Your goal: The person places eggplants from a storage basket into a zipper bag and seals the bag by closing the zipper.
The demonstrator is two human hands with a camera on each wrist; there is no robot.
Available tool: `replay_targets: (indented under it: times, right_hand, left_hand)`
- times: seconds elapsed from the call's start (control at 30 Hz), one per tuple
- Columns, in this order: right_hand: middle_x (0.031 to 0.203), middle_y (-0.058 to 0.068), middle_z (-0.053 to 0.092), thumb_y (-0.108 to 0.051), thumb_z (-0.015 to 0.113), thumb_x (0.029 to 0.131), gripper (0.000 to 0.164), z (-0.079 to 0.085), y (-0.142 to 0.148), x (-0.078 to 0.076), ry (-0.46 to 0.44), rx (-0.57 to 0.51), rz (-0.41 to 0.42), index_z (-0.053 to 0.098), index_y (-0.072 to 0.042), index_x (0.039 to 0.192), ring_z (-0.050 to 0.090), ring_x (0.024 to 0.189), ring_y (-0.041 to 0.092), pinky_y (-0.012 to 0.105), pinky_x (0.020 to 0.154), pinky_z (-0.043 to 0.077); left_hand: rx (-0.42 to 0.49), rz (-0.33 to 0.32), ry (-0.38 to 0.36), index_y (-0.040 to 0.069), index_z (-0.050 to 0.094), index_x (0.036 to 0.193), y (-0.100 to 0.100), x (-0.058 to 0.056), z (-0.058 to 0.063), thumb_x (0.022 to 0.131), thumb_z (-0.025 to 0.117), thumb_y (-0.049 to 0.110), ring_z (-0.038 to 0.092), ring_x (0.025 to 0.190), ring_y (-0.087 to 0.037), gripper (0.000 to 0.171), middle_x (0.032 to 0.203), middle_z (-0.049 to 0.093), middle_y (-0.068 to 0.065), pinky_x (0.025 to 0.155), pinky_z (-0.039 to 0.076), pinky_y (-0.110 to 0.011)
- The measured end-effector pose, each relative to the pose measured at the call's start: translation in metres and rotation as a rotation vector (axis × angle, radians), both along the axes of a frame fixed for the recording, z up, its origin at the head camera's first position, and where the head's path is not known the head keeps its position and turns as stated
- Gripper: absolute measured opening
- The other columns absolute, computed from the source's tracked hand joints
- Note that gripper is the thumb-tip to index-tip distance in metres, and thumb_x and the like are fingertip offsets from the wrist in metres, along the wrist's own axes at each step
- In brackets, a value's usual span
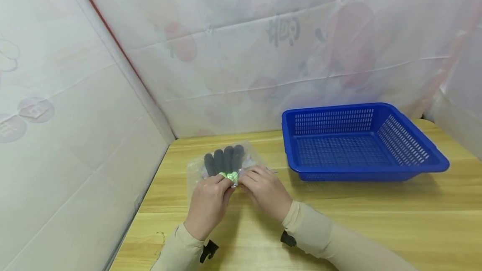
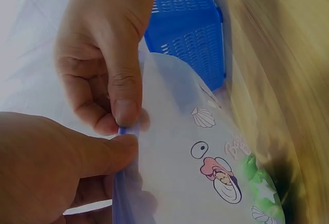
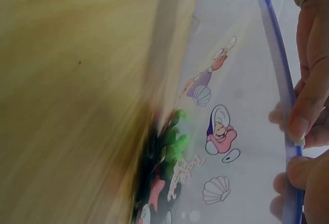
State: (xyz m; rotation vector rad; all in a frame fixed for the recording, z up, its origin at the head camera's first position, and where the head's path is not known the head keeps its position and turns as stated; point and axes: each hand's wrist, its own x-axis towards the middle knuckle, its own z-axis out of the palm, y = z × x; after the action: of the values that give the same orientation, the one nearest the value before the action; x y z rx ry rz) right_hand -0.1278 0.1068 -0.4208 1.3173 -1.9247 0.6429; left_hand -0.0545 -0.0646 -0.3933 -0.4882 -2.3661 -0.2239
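A clear zip bag (image 1: 195, 175) with a blue zip strip (image 3: 277, 54) along its mouth stands over the table between my hands. Shells and pink cartoon figures are printed on it. Inside show several dark, rounded, finger-like shapes (image 1: 224, 160) in a row and something bright green (image 3: 175, 147). Thumb and fingers of my left hand (image 1: 208, 200) pinch the zip edge. Right beside it, my right hand (image 1: 267, 187) pinches the same edge, the two thumbs almost meeting. Part of the bag is hidden behind the hands.
A blue plastic basket (image 1: 365, 171) with slotted walls stands to the right on the wood-patterned table (image 1: 357, 216). White printed sheeting (image 1: 226, 62) closes off the back and left sides. Black pieces (image 1: 288, 239) sit under both sleeves at the wrists.
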Motion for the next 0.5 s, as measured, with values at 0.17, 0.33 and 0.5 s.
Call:
replay_targets:
  times: [0.17,0.33,0.5]
  right_hand:
    - [0.098,-0.001,0.070,-0.010,0.074,0.081,0.015,-0.002,0.001,-0.004,0.042,0.031,-0.017,0.068,-0.012,0.095,0.062,0.094,0.018,0.032,0.088,0.050]
    - [0.095,-0.003,0.070,-0.013,0.075,0.081,0.016,-0.002,0.004,-0.009,0.061,0.037,-0.050,0.069,-0.013,0.096,0.061,0.090,0.018,0.034,0.082,0.051]
    - [0.091,-0.004,0.070,-0.014,0.074,0.081,0.014,-0.001,0.007,-0.016,0.074,0.035,-0.086,0.069,-0.014,0.093,0.059,0.086,0.019,0.036,0.077,0.051]
  left_hand:
    - [-0.016,0.020,-0.033,0.011,0.072,0.081,-0.001,0.000,0.000,0.076,0.081,0.011,0.058,0.061,-0.011,0.010,0.075,0.065,0.004,0.058,0.047,-0.028]
    - [-0.016,0.038,-0.052,0.011,0.072,0.080,-0.003,0.001,0.001,0.075,0.081,0.011,0.057,0.060,-0.011,0.011,0.074,0.065,0.003,0.054,0.045,-0.026]
    - [-0.017,0.060,-0.058,0.011,0.070,0.077,-0.005,0.003,0.003,0.072,0.083,0.011,0.054,0.056,-0.010,0.014,0.071,0.062,0.004,0.051,0.042,-0.024]
